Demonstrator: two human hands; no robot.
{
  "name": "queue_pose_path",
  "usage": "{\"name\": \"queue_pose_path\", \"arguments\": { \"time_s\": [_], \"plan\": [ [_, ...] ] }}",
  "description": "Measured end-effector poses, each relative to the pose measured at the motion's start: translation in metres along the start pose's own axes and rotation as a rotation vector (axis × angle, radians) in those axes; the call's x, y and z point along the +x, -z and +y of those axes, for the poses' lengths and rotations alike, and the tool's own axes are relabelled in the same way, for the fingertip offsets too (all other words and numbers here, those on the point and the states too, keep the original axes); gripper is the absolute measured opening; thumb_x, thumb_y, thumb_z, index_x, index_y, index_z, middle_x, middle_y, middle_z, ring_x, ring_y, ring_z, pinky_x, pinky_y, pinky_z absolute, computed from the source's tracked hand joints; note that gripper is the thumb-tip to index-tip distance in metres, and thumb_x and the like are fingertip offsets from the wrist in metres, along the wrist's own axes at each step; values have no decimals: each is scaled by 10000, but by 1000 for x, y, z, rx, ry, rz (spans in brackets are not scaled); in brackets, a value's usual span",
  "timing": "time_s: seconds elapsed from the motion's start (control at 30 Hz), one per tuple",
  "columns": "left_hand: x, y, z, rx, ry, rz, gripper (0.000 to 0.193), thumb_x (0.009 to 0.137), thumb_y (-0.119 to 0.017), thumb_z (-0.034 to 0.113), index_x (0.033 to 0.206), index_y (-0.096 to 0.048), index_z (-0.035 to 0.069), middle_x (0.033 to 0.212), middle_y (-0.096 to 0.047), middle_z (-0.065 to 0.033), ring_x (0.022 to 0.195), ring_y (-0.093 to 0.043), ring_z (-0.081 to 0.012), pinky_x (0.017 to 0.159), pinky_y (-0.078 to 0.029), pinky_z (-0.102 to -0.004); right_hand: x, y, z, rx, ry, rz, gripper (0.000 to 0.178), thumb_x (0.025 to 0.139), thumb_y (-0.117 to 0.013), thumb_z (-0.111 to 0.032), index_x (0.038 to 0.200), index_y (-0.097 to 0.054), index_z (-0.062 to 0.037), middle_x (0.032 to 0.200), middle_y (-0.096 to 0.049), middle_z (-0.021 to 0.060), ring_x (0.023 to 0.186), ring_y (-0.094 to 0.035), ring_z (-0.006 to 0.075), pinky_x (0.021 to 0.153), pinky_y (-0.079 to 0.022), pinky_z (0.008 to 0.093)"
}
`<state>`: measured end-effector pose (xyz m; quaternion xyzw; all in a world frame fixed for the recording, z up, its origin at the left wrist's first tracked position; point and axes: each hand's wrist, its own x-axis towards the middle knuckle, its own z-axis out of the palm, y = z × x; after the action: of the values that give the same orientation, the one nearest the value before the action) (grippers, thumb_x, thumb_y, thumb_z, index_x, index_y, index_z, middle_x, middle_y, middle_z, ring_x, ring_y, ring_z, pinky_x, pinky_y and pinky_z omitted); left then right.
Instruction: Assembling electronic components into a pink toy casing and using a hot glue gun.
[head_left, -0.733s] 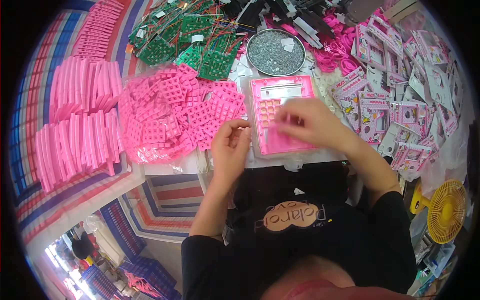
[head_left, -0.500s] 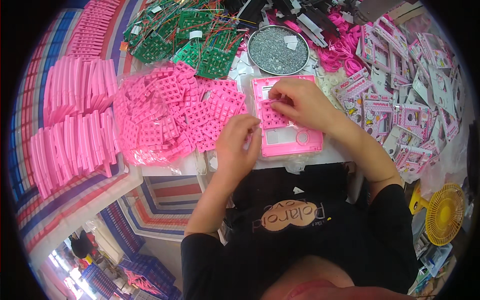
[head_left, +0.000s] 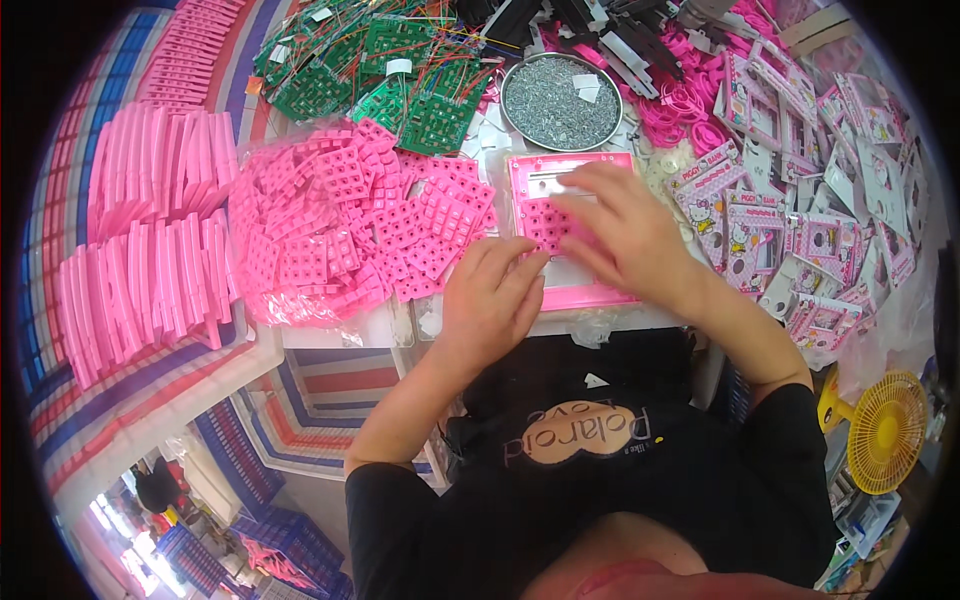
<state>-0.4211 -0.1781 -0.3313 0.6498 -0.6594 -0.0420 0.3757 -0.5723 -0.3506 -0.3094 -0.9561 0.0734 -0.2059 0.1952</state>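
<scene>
- Your right hand (head_left: 640, 235) hangs over the work, fingers spread and thumb held apart from them, loose and clenched on nothing.
- Right under those fingers, there it is: the pink keypad (head_left: 545, 228), button side seen as a small grid, lying partly covered by your hand, its left part in plain sight.
- Your left hand (head_left: 490, 300) is in close too, fingers bent, tips at the left edge of the pink panel (head_left: 590, 298); whether they pinch that edge or only rest there, you can't tell from here.
- The keypad sits within that panel, just beside your left fingertips, and the panel lies flat on the white desk (head_left: 645, 318).
- Just past the panel's far edge, a round metal dish (head_left: 560, 150) full of small grey metal pieces (head_left: 555, 105).
- Off to your left, near the panel, a heap of loose pink keypads (head_left: 370, 220), with green circuit boards (head_left: 430, 115) beyond.
- Farther left, rows of pink parts (head_left: 150, 290); out to your right, a spread of printed panels (head_left: 760, 230).
</scene>
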Motion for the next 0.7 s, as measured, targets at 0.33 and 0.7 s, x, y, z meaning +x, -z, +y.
{"name": "queue_pose_path", "arguments": {
  "time_s": [0.33, 0.7],
  "plan": [
    [-4, 26, 10, 2, 6, -98, 277, 767, -753, 34, 1035, -692, 64, 1090, -661, -102, 969, -616, -338, 833, -526, -427, -10, -3, -23, -231, 68, -489, 960, 857, -622, -643, 1483, -400, 50, 1602, -317, 229, 1538, -208, 334, 1171, -210, 634],
    [89, 148, -76, 231, 252, 41, 150, 912, -689, 127, 1014, -732, 26, 960, -730, -135, 793, -686, -241, 715, -537, -365, -7, 3, -35, -85, 46, -522, 1035, 849, -625, -669, 1484, -358, 104, 1602, -257, 297, 1534, -186, 395, 1186, -201, 621]
  ]
}}
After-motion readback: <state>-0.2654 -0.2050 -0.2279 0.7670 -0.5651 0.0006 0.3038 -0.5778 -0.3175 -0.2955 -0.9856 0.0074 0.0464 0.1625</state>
